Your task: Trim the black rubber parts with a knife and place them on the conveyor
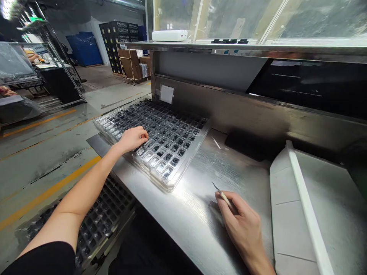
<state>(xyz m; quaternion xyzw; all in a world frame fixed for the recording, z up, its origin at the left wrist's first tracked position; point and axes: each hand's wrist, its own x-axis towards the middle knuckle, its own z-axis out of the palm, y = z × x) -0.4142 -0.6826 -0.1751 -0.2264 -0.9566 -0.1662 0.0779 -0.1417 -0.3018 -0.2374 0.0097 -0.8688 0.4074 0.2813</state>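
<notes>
A clear plastic tray [186, 162] with rows of small pockets lies on the metal bench [183, 214]; most pockets hold small black parts, and several at the near edge look bare. Over the tray's near left part is my left hand [134, 138], its fingers curled together; whatever they may pinch is hidden. My right hand [241, 223] is low over the bench, right of the tray, closed round the light handle of a thin pointed knife [224, 198]. The blade points up and left, away from the tray's pockets.
A white bin [298, 191] stands at the bench's right side. Near the back panel lie a dark flat object [243, 146] and a thin white strip [216, 142]. Below the bench at left is another pocketed tray [99, 225]. A metal shelf [252, 47] crosses above.
</notes>
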